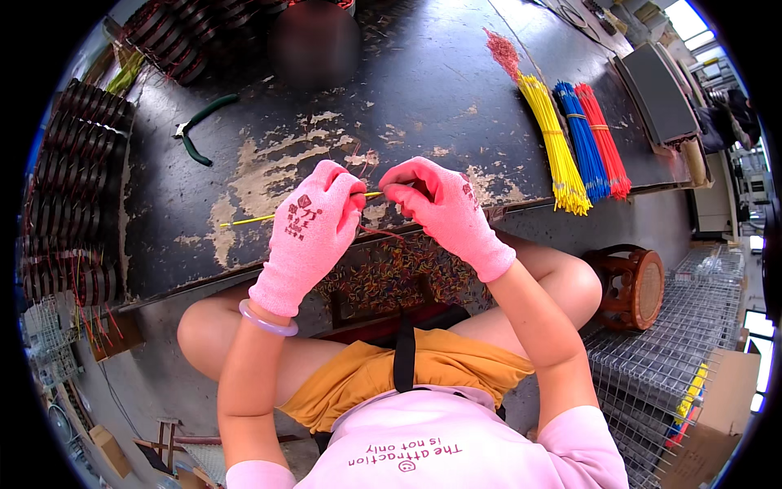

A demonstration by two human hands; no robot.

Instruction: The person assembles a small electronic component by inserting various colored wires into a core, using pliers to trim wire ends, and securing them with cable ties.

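1. Nearest the camera: pink shirt (423, 444) at 6 o'clock, with yellow shorts (383, 379) and a black strap (405, 350) just above it.
2. Left hand (314, 232), pink knit glove, sits just left of centre; a pale bangle (267, 319) is on its wrist. Fingers clenched, thumb and forefinger pinching a thin yellow wire (252, 218).
3. Right hand (444, 208), same glove, just right of centre, fingertips nearly touching the left hand's. Fingers curled and pinching at the same wire end; exact grip point too small to tell.
4. The yellow wire runs from the pinch out toward 9 o'clock, low over the worn black table (423, 90).
5. A thin reddish wire (383, 234) hangs below the hands.
6. Bundles on the table at 2 o'clock, side by side: yellow wires (558, 147), blue wires (582, 143), red wires (604, 138).
7. Green-handled pliers (199, 126) at 10 o'clock, well apart from the hands.
8. Stacked wound coils (73, 187) along the 9 o'clock rim.
9. Tray of wire scraps (391, 273) just under the hands at the table edge.
10. Wooden stool (631, 285) at 3 o'clock, wire mesh racks (676, 350) beside it.
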